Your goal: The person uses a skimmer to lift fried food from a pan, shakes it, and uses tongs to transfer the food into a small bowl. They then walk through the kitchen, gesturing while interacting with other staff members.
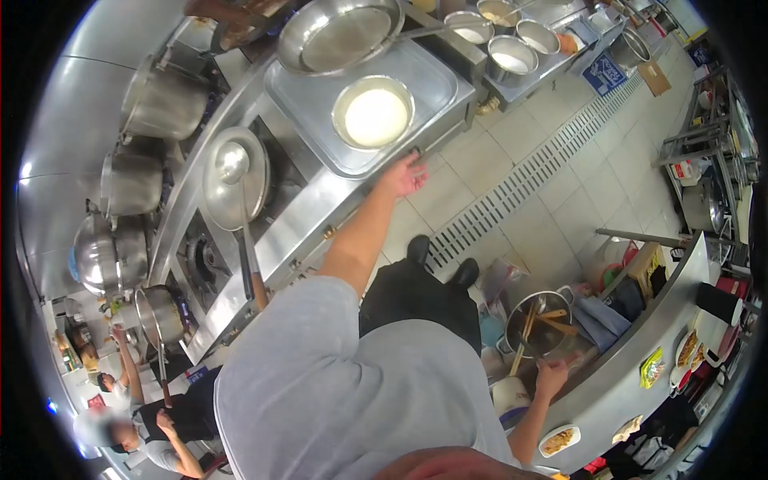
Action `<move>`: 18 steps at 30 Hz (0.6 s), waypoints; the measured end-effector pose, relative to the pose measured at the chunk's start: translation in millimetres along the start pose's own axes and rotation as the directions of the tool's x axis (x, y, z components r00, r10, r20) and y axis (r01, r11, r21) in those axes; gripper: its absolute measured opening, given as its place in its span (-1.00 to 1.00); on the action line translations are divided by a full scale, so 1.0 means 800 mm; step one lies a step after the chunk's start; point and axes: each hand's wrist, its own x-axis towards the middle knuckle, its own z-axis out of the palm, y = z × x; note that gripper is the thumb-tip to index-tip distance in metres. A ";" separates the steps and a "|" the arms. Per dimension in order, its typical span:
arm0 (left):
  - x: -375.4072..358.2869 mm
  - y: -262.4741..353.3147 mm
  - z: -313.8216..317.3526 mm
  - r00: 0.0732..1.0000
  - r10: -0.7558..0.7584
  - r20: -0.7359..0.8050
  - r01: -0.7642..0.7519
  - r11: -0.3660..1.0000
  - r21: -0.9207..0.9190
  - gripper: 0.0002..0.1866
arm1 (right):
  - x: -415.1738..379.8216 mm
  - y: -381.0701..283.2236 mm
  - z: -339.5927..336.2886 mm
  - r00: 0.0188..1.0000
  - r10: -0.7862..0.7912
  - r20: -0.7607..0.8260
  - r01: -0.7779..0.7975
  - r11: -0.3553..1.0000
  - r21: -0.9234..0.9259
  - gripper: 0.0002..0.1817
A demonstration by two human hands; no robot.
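Spread left hand (406, 177) near bowl (364, 85), set on tray (306, 104) likely against spills; held right hand (551, 377) by pot (552, 344), with indiscernible grip.

A bowl (374, 116) sits in a tray (440, 84), a pan (340, 32) just beyond it. Left of the tray, a ladle (233, 163) rests in a wok (256, 172). At right, utensils (560, 326) lean in a pot (550, 348) near the counter (616, 408).

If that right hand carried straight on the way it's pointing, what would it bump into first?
Probably the large metal pot with wooden utensils in it, just ahead of the right hand. Depth is unclear from this single view, so it might pass above the rim instead.
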 end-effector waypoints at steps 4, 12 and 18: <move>0.023 0.003 0.008 0.997 -0.055 0.049 0.065 0.968 -0.242 -0.62 | 0.017 0.070 -0.011 0.978 0.170 0.121 -0.208 0.839 0.503 -0.77; 0.031 -0.010 0.024 0.995 0.065 -0.080 -0.082 0.969 -0.232 -0.73 | 0.010 0.018 -0.016 0.800 0.301 0.518 -0.599 0.376 0.707 -0.86; 0.044 -0.013 0.021 0.990 0.094 -0.107 -0.101 0.993 -0.062 -0.55 | 0.017 -0.047 -0.019 0.837 0.196 0.511 -0.546 0.370 0.752 -0.88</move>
